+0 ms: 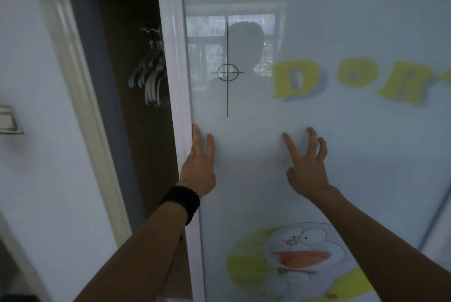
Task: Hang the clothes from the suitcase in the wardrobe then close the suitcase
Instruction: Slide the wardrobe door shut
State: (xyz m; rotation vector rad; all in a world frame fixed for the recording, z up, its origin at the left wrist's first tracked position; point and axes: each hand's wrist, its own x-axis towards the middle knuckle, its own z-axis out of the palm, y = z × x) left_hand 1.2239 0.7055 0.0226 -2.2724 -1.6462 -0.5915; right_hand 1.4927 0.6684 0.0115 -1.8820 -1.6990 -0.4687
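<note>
Wardrobe sliding door [317, 33] fills most of the view, frosted glossy panel, white frame, right side cut off by the frame edge. Partly slid open: dark wardrobe opening [136, 131] shows to its left, interior mostly too dark to read. Pale wall [29, 179] and a cream door trim [80, 106] at far left.

My left hand [199, 165] is flat on the door at its left frame edge, fingers straight, some of them hidden round the edge of the frame so I can't tell how many wrap it. Nothing held. My right hand [306, 162] is on the panel further right, fingers spread and slightly bent, tips against the glass; nothing held either.

Cartoon cat print [300, 250] low on the door, bottom cropped. Yellow letters [346, 79] mid-door, the word cut off at the right. Reflection in the glass: window with bars and a dark silhouette, hazy.

Hangers [150, 77] bunched on a rail inside the opening, empty, blurred, count unclear, partly hidden behind the door frame.

Black beaded bracelet [181, 200] on my left wrist. Wall fitting [8, 120] at far left, cropped, can't identify. Suitcase and clothes not in view.
</note>
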